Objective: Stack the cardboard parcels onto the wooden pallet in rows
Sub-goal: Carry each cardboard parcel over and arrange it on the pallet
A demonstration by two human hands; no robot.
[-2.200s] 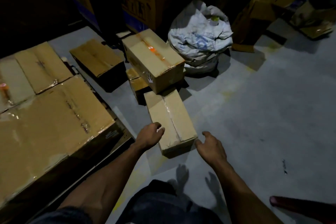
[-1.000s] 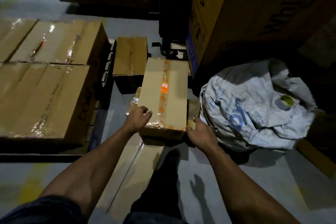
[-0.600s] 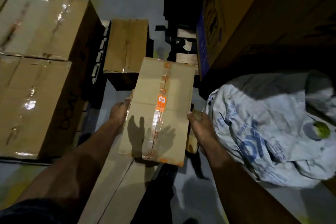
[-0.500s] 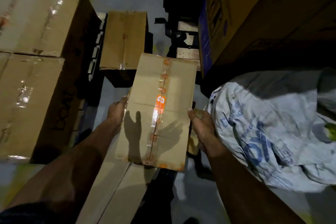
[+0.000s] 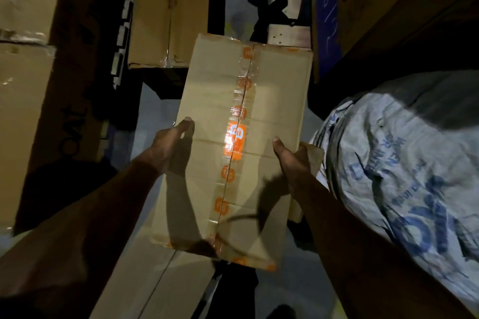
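The taped parcel (image 5: 234, 147) has come up off the box it rested on a second ago and now fills the middle of my view, lifted clear of the floor and held lengthwise away from me. I grip it by its two long sides: my left hand (image 5: 168, 146) clasps the left edge about halfway along, thumb lying on the top face, and my right hand (image 5: 291, 160) clasps the right edge opposite, thumb up on top as well (the other fingers are hidden under the box). The orange-printed tape (image 5: 234, 142) runs down the seam between my hands. Below the near end lies a long flat parcel (image 5: 155, 285) on the grey floor (image 5: 153, 116). To my left stand the stacked parcels (image 5: 23, 111) already on the pallet, touching one another. Ahead, beyond the far end, sits a smaller carton (image 5: 168, 10). A white woven sack (image 5: 401, 158) bulges just beside my right forearm.
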